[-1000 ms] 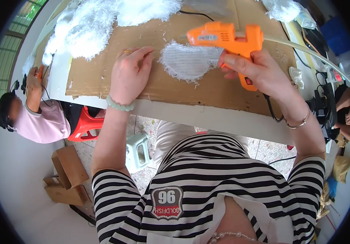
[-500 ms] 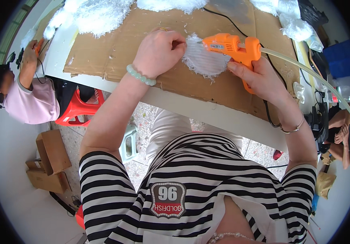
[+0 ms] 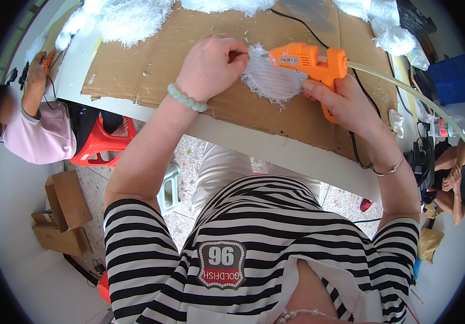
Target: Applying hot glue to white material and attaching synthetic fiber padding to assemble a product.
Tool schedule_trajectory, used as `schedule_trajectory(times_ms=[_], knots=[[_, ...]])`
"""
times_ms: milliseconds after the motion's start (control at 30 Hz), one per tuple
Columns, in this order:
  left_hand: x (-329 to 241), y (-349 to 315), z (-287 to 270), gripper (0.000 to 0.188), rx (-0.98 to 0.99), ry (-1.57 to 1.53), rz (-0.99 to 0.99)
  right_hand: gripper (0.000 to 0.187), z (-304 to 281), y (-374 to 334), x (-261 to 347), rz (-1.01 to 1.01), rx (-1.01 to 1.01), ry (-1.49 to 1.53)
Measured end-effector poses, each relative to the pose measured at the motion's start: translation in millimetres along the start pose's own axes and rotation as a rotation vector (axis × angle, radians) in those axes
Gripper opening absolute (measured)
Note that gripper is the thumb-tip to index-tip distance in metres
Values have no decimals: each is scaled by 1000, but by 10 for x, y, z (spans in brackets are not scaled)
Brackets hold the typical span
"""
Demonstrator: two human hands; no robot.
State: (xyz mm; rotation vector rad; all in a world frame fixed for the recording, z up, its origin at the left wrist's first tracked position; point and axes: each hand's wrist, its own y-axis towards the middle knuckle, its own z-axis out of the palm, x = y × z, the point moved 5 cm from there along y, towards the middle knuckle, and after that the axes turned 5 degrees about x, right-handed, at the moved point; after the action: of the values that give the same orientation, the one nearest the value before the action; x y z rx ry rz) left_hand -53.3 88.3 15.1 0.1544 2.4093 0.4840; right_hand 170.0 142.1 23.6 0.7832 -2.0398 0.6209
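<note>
Orange fills my right hand: from the head view, I have my fingers wrapped round the grip of a glue gun, thumb along the side nearest me. The barrel points left, and here's the crux: its tip sits at the upper left part of the white patch. Touching or just above? I can't tell from up here.

The patch lies on the cardboard between my two hands, just right of my left fingers and just left of my right ones. It's a frayed oval, its longer way seeming to slope from upper left to lower right, while the gun runs nearly straight across its top. My left hand is right by that left edge, beside the tip, thumb and forefinger curled toward each other. Whether they pinch a bit of the fringe, I can't tell; the tips are hidden.

Room now: bare cardboard below the patch, down to the white table along its front edge. More above it, up to the fluffy pile. On the right it's tighter, with my knuckles, the glue stick trailing out behind and the cord hanging below.
</note>
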Motion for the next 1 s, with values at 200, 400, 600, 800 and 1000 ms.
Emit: schedule_trajectory(times_ms=[200, 400, 600, 800, 1000], knots=[[3, 6, 12, 9, -6, -1, 9, 35, 23, 1, 11, 21, 19, -38], [6, 5, 10, 8, -6, -11, 13, 36, 42, -21, 57, 57, 43, -15], [4, 7, 15, 8, -4, -29, 4, 36, 37, -30, 77, 83, 55, -47], [18, 4, 14, 8, -15, -38, 17, 25, 34, -68, 109, 146, 123, -35], [19, 13, 17, 9, -5, -24, 0, 24, 17, -106, 96, 129, 173, -52]])
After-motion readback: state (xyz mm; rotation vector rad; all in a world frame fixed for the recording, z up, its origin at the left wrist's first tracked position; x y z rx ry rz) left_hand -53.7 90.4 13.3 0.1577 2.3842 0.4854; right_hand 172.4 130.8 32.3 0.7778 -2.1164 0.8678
